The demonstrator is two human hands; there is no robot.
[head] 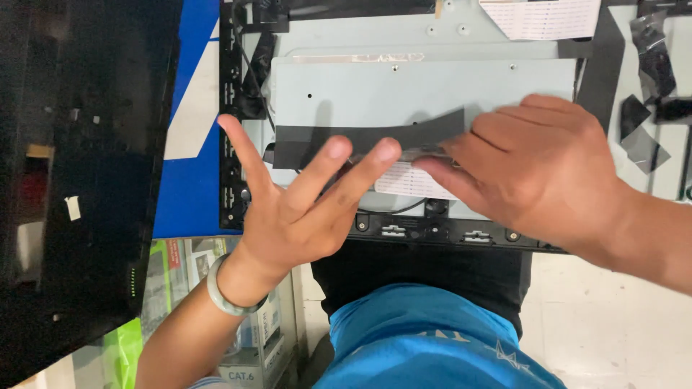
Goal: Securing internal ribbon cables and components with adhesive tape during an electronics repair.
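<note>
The black tape strip [375, 133] lies across the middle of the grey metal back plate [432, 86], running from nine o'clock to about two o'clock, its right end lifting slightly upward. My left hand [303, 209] sits at the strip's six o'clock, palm flat and fingers [335, 151] spread apart; my index and middle fingertips press on the lower edge of the tape, while my thumb points off toward eleven o'clock and touches nothing that I can make out. My right hand [540, 169] comes in from three o'clock, its fingers held together and curled down onto the right end of the strip, pinching or pressing it; I cannot tell which, since the knuckles hide the tips. Just under both sets of fingertips a white flat ribbon cable [418, 184] shows on the plate.

A pale green bangle [223, 295] circles my left wrist. At the plate's six o'clock edge runs a black plastic frame [432, 232] with small connectors, and the same frame climbs the plate's nine o'clock side. A second white ribbon cable [540, 18] lies at one o'clock, and loose scraps of black tape [649, 65] sit at two o'clock on the pale desk [674, 169]. A blue and white sheet [191, 144] lies at nine o'clock, beside a large dark panel [79, 173] further left. My blue shirt [425, 338] fills six o'clock.
</note>
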